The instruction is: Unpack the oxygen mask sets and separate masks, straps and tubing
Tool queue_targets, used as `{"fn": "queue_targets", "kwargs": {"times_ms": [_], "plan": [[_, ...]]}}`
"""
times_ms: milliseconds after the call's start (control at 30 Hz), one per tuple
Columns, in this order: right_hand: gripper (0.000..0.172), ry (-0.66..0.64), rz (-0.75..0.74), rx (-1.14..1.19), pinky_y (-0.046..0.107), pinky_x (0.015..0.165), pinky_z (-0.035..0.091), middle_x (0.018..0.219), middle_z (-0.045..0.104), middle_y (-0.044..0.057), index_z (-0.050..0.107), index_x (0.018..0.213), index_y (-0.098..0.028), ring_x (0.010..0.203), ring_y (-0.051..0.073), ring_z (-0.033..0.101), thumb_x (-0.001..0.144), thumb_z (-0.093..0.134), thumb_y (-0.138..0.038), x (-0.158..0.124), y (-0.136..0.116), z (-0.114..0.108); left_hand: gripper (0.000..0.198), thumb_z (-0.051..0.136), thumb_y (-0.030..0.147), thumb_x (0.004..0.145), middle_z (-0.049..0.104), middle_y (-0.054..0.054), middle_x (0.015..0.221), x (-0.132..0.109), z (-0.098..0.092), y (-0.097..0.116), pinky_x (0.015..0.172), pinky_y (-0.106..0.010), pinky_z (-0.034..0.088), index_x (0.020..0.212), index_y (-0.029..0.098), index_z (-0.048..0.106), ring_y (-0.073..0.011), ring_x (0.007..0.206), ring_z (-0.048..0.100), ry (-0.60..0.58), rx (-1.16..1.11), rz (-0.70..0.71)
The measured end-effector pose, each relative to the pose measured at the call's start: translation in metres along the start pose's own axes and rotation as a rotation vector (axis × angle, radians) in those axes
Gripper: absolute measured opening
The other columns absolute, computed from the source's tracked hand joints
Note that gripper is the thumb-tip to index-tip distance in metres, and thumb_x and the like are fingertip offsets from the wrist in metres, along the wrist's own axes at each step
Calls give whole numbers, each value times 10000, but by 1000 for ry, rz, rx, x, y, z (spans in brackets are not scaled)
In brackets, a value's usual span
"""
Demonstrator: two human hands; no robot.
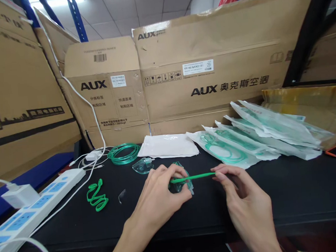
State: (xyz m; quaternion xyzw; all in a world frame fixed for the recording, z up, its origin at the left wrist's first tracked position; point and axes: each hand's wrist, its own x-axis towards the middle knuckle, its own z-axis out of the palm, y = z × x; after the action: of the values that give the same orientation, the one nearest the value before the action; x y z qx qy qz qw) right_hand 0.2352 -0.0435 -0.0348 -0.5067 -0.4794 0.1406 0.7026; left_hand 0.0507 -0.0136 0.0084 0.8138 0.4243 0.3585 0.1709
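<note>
A green elastic strap [200, 176] is stretched nearly level between my two hands. My left hand [161, 193] curls round its left end. The far end is pinched between the thumb and fingers of my right hand [244, 197]. Partly hidden behind my left fingers is a clear greenish plastic piece [189, 186] that looks like a mask; whether my left hand also grips it, I cannot tell. Just beyond that hand lies a clear oxygen mask [142, 165]. Another green strap [97, 196] is loosely coiled on the black tabletop, with a small clear-and-metal strip [122, 196] beside it.
Coiled green tubing [124, 153] lies at the back, left of a white flat packet stack [168, 146]. Several sealed pouches [227, 150] with green tubing fan out to the right. A white power strip [38, 202] with cables runs along the left. Cardboard boxes [210, 73] wall the back.
</note>
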Motion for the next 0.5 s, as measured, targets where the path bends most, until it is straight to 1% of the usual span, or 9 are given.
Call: {"fn": "queue_targets", "kwargs": {"times_ms": [67, 100, 200, 267, 333, 433, 500], "plan": [[151, 34, 37, 20, 322, 831, 544, 971, 695, 35, 652, 876, -240, 889, 206, 668, 889, 661, -390, -1, 0, 0, 144, 650, 203, 806, 713, 91, 902, 0, -2, -2, 942, -370, 352, 914, 294, 623, -188, 941, 610, -6, -6, -1], [140, 21, 29, 26, 316, 836, 544, 967, 694, 31, 656, 876, -242, 889, 202, 668, 892, 661, -381, -1, -1, 0, 143, 653, 201, 803, 712, 85, 909, 1, -3, -3, 929, -360, 366, 911, 290, 625, -187, 937, 612, -12, -13, 1], [84, -87, -79, 35, 288, 868, 533, 971, 685, 23, 670, 862, -254, 954, 194, 652, 910, 652, -321, -4, -4, 1, 125, 645, 188, 824, 706, 62, 925, 1, -1, -3, 906, -326, 398, 908, 280, 642, -178, 937, 622, -29, -37, 16], [93, -164, -138, 55, 274, 890, 529, 1000, 685, 23, 674, 840, -261, 1014, 194, 644, 917, 651, -309, -4, -5, 1, 107, 632, 193, 864, 700, 54, 932, 1, 0, -3, 905, -305, 406, 921, 280, 655, -169, 941, 629, -51, -61, 22], [72, -220, -111, 87, 285, 911, 540, 1080, 692, 26, 687, 931, -280, 1066, 200, 649, 921, 652, -341, -2, -4, 1, 82, 631, 225, 908, 700, 57, 951, 1, -1, -3, 923, -283, 404, 951, 286, 664, -156, 950, 634, -85, -106, 27], [301, -277, 21, 97, 343, 955, 552, 1234, 680, 42, 628, 1219, -316, 1132, 221, 656, 947, 597, -440, 1, -3, 1, 46, 642, 269, 941, 712, 78, 968, 1, -3, -3, 911, -236, 401, 965, 292, 673, -134, 951, 638, -117, -188, 48], [382, -343, 96, 60, 362, 1000, 533, 1294, 672, 50, 611, 1282, -309, 1178, 233, 644, 949, 569, -491, 3, -4, 1, 48, 646, 253, 944, 723, 95, 954, 2, -4, -1, 867, -208, 403, 953, 288, 678, -118, 920, 636, -125, -232, 78]]}}
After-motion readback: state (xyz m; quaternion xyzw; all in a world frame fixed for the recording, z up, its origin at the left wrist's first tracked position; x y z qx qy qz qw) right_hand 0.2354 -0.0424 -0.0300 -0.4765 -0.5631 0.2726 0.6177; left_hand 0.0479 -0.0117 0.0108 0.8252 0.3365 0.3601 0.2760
